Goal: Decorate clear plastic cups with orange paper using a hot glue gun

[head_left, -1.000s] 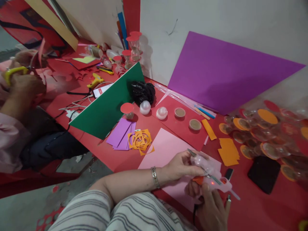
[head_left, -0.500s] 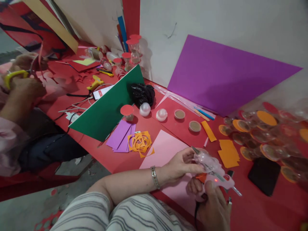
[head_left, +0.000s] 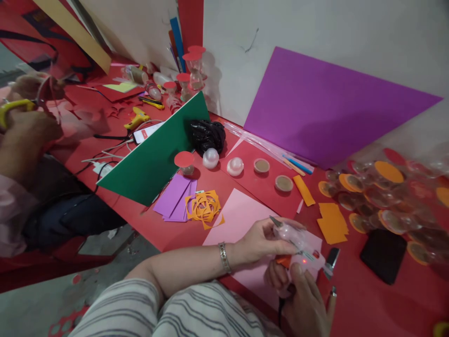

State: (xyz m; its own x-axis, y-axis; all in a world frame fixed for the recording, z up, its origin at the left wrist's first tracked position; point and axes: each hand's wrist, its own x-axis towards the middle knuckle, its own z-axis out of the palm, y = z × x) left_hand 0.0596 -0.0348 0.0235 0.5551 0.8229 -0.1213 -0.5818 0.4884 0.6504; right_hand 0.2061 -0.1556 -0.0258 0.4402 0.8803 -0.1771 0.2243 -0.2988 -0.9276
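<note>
Both hands grip glue gun (head_left: 300,245) over pink paper (head_left: 242,217): left hand (head_left: 261,241) at barrel, right hand (head_left: 305,299) clasping handle.

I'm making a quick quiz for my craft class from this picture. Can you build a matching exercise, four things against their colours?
Things:
1. big sheet leaning on the wall
2. board standing on the table
3. cut-out paper scrap
4. glue gun held in both hands

Colours:
a. orange
b. pale, see-through
c. purple
d. green

Pairs: 1-c, 2-d, 3-a, 4-b
</note>
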